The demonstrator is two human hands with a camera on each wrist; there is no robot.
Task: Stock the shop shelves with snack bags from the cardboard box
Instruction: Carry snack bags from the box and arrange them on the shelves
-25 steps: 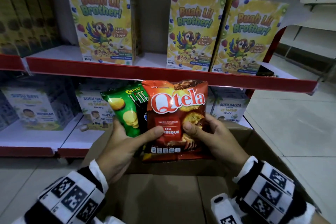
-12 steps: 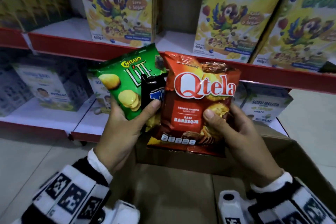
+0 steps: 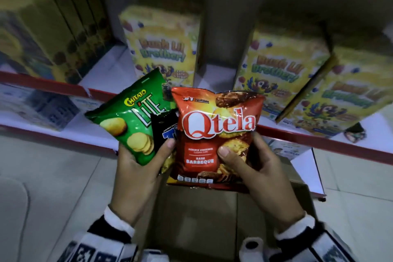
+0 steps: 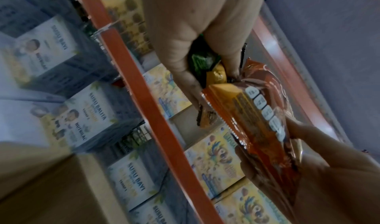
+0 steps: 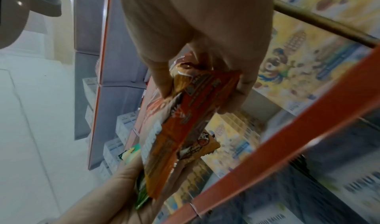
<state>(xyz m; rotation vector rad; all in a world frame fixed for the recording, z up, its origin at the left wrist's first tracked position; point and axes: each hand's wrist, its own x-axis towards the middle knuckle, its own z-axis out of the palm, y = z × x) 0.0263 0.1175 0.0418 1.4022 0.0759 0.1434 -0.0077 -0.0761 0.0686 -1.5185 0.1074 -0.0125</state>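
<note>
My left hand (image 3: 146, 161) grips a green Chitato Lite bag (image 3: 129, 117) and a black snack bag (image 3: 164, 132) tucked behind it, thumb pressed on the black one. My right hand (image 3: 244, 159) pinches a red Qtela barbeque bag (image 3: 214, 132), thumb on its front. All three bags are raised in front of the red-edged shelf (image 3: 297, 134). The open cardboard box (image 3: 191, 219) lies below my hands. In the left wrist view the green bag (image 4: 202, 61) sits in my fist, beside the red bag (image 4: 265, 123). The right wrist view has the red bag (image 5: 185, 118) edge-on between my fingers.
Yellow cereal boxes (image 3: 163, 47) stand on the shelf with a gap between them (image 3: 221, 66). More cereal boxes (image 3: 280, 70) stand to the right. Milk-powder boxes (image 4: 92, 117) fill the lower shelf. Pale tiled floor (image 3: 53, 176) lies at left.
Both hands have lifted the three bags up and forward toward the cereal shelf. My view has moved closer and higher over the shelf.
</note>
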